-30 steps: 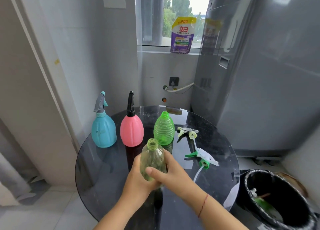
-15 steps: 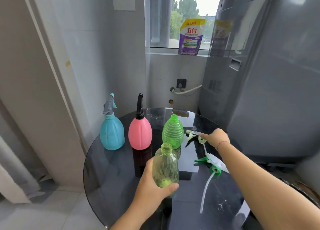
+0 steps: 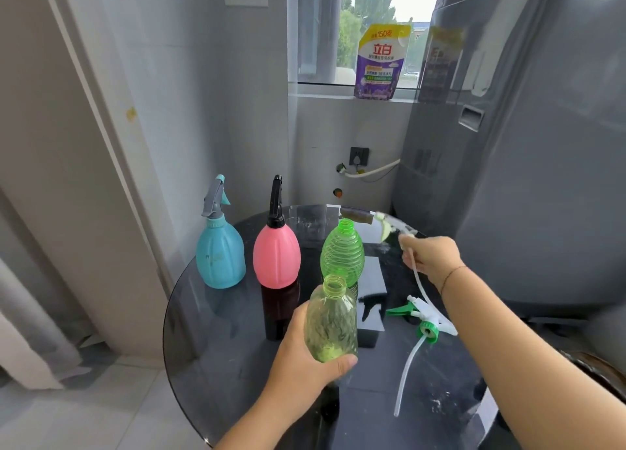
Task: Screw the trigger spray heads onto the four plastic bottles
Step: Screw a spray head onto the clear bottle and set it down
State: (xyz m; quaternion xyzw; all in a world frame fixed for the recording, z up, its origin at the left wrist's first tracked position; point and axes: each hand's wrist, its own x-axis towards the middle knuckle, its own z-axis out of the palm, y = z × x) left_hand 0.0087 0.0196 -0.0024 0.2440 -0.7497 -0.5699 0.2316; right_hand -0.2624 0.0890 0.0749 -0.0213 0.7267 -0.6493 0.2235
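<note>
My left hand [image 3: 305, 358] grips a pale yellow-green open-necked bottle [image 3: 332, 321] above the round dark glass table [image 3: 216, 341]. My right hand [image 3: 430, 256] holds a white and pale-green trigger spray head [image 3: 389, 226] lifted off the table, its tube hanging down. A ribbed bright green bottle [image 3: 342, 251] stands open-necked behind. The pink bottle [image 3: 276, 258] carries a black spray head and the blue bottle [image 3: 220, 256] a grey one. A second green and white spray head [image 3: 423, 317] with a long tube lies on the table at the right.
A large grey washing machine [image 3: 525, 161] stands close behind the table on the right. A purple detergent pouch [image 3: 379, 63] sits on the window sill. A wall and door frame bound the left side. A dark bin rim [image 3: 603, 378] shows at the lower right.
My right hand left the bottle, reached to the far spray head and has lifted it off the table. My left hand keeps the pale bottle.
</note>
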